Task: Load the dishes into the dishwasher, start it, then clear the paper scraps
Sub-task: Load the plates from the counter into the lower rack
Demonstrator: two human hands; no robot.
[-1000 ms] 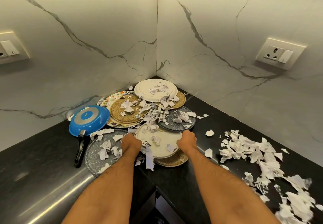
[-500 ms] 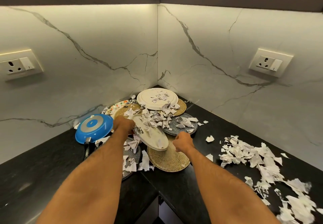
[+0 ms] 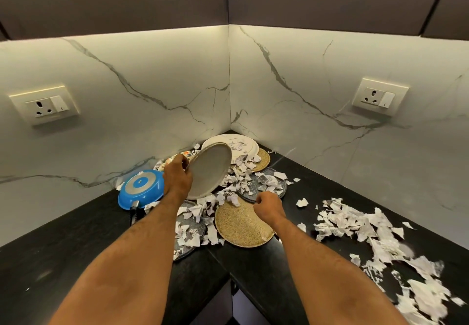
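Black tabletop [image 3: 76,261], corner of frame centre. Paper scraps [image 3: 368,225] strewn lower right. Right hand [image 3: 269,204] curled in a fist, holding nothing visible, over a speckled tan plate [image 3: 241,225] at centre. Left hand [image 3: 177,177] grips the rim of a cream plate [image 3: 209,170], tilted up on edge, underside showing. Blue pan [image 3: 140,189] lies upside down just left. White plate [image 3: 243,143] lies farthest back in the corner.
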